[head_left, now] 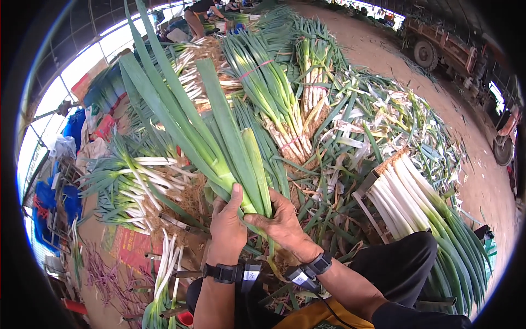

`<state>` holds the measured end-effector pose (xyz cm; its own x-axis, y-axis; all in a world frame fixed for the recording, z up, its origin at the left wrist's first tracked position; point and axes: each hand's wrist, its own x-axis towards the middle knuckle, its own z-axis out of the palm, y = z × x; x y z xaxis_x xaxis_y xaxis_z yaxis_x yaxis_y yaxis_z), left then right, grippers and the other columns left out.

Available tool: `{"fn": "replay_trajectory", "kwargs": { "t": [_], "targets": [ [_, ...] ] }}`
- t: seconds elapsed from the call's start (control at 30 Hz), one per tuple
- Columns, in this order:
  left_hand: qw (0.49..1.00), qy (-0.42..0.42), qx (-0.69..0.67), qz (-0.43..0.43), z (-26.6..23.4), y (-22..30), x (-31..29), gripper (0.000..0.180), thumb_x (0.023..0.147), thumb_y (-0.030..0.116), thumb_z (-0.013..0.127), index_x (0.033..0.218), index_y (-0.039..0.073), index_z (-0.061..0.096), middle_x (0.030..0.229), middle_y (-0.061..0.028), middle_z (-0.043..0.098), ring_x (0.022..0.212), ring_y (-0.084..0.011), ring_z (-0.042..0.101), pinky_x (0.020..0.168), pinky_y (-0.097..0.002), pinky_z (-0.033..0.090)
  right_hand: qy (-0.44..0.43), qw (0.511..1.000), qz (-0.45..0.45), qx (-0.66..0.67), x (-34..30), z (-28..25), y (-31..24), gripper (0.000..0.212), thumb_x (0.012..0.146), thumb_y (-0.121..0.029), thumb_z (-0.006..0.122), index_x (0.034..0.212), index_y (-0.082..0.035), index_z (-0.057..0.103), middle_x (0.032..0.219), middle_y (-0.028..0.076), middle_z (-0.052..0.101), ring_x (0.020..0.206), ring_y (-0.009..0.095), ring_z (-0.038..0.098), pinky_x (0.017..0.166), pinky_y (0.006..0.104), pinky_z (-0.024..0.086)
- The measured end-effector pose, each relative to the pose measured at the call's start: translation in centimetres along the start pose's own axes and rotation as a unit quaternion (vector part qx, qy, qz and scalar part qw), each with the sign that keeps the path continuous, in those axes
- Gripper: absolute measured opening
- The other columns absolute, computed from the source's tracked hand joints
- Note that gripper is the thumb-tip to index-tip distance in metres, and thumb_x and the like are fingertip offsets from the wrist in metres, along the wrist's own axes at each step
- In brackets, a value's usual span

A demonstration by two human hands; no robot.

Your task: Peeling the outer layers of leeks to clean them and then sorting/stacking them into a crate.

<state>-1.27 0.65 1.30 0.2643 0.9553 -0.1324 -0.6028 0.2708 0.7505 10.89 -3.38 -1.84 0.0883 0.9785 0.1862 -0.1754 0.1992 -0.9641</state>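
In front of me, both hands are closed on a large green onion [220,169], its long green leaves fanning up and to the left. My left hand [227,226] wraps round the stalk where the leaves split, thumb upward. My right hand [286,226] pinches the base of the outer leaves, one of them yellowish, close beside the left fingers. The stalk's white lower end is mostly hidden by the hands. Left of my hands lies a pile of loose green onions [139,189] with white stems and roots.
On the right, trimmed green onions [402,194] rest in a metal rack [372,219]. Tied bundles [268,93] lie ahead, with stripped leaves [350,142] heaped beside them. Another person [197,19] bends at the far left. A cart [438,46] stands far right.
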Motion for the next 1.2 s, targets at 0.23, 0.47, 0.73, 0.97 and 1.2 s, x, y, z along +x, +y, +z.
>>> {"fn": "replay_trajectory", "kwargs": {
  "t": [0.23,0.47,0.73,0.97,1.2],
  "targets": [
    [0.995,0.09,0.043,0.026,0.9,-1.3,-0.2,0.049,0.095,0.027,0.068,0.132,0.0,0.048,0.128,-0.0101,0.058,0.116,-0.0209,0.058,0.097,-0.0378,0.049,0.023,0.998,-0.032,-0.052,-0.6,-0.4,0.0,0.046,0.082,0.002,0.076,0.125,0.0,0.06,0.112,0.004,0.068,0.104,0.01,0.059,0.093,0.0291,0.048],
    [0.994,0.072,0.084,0.001,0.3,-2.5,-1.2,0.055,0.096,0.031,0.067,0.139,0.004,0.045,0.135,-0.009,0.053,0.12,-0.0196,0.053,0.099,-0.035,0.046,0.054,0.997,-0.055,-0.024,-2.7,-0.3,0.8,0.045,0.081,0.001,0.077,0.123,0.0,0.061,0.113,0.005,0.068,0.103,0.009,0.059,0.093,0.0295,0.047],
    [0.986,0.095,0.139,0.009,0.4,-3.0,-1.7,0.049,0.099,0.033,0.062,0.134,0.003,0.048,0.121,-0.008,0.059,0.108,-0.0181,0.059,0.09,-0.0338,0.051,0.064,0.992,-0.065,-0.089,-5.7,-0.8,-0.4,0.034,0.081,-0.003,0.077,0.114,-0.001,0.065,0.097,0.009,0.069,0.09,0.013,0.063,0.083,0.0293,0.051],
    [0.991,0.097,0.03,0.087,-2.2,1.8,2.5,0.036,0.099,0.033,0.06,0.115,0.001,0.059,0.088,-0.0109,0.066,0.081,-0.018,0.06,0.067,-0.0352,0.054,0.056,0.98,-0.09,-0.167,-12.8,-4.4,2.5,0.02,0.085,-0.004,0.073,0.101,-0.001,0.063,0.085,0.005,0.062,0.077,0.014,0.059,0.071,0.0294,0.048],
    [0.998,0.034,-0.058,0.017,-0.7,-1.1,0.8,0.032,0.101,0.027,0.057,0.122,0.003,0.057,0.096,-0.006,0.062,0.083,-0.0183,0.056,0.076,-0.0352,0.052,0.089,0.991,0.008,-0.101,-6.4,-3.7,0.8,0.032,0.079,-0.003,0.077,0.106,-0.002,0.06,0.096,0.01,0.058,0.092,0.025,0.058,0.082,0.0349,0.046]
  ]
}}
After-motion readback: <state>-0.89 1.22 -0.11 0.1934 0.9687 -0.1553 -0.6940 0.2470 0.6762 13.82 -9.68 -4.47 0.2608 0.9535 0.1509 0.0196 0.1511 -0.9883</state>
